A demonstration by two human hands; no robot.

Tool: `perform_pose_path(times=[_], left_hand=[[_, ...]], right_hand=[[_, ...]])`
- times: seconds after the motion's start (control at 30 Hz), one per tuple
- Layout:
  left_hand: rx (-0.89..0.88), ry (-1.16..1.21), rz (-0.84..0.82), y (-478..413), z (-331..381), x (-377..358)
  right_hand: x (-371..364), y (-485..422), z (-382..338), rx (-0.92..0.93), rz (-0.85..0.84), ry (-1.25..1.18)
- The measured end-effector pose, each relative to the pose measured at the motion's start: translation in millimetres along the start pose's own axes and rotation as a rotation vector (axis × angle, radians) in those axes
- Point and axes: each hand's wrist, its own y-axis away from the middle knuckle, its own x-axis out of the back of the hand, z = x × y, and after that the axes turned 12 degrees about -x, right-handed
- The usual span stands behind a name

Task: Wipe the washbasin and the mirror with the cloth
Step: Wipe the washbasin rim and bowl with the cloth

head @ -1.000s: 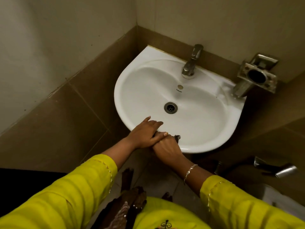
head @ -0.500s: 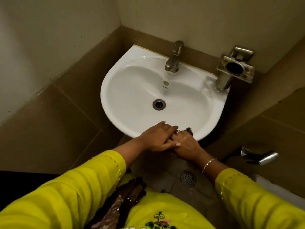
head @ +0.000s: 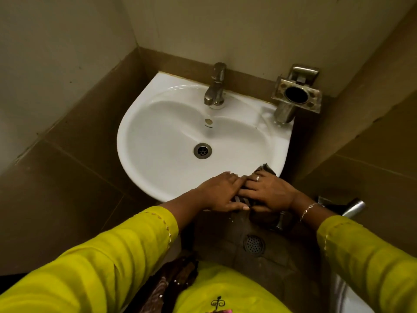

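Note:
A white washbasin (head: 158, 141) is fixed in the corner, with a metal tap (head: 215, 86) at its back and a drain (head: 202, 150) in the bowl. Both hands meet at the basin's front rim. My left hand (head: 220, 192) and my right hand (head: 268, 192) press side by side on a dark cloth (head: 265, 169). The cloth is mostly hidden under them; one corner sticks up past my right fingers and a striped bit shows between the hands. No mirror is in view.
A metal holder (head: 295, 93) is mounted on the wall at the basin's right rear corner. Brown tiled walls close in on both sides. A floor drain (head: 253, 245) lies below the basin, and a metal fitting (head: 352, 208) sticks out at the right.
The view has shifted, so the basin sits further left and higher. My hands have slid right along the front rim, and my right hand now lies flatter beside the left.

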Motion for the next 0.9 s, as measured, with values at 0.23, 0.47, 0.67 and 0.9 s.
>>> perform_pose_path(times=[0.23,0.47,0.67,0.9], left_hand=[[-0.022,-0.027,-0.059,-5.6,-4.8,7.4],[-0.04,-0.007,-0.071,-6.5,-9.4,14.6],[-0.07,0.0,-0.086,-19.3,-8.8,23.7],[-0.068,-0.038,-0.086,-56.1,-8.3,27.7]], right_hand=[[12.2,7.6,-4.1,-0.196,-0.032,-0.141],[-2.9,5.1,-62.4,-0.828,0.311,-0.429],[-10.9,8.3,-49.8,-0.81,0.269,-0.384],[-6.7,14.9,12.3,-0.76,0.145,-0.315]])
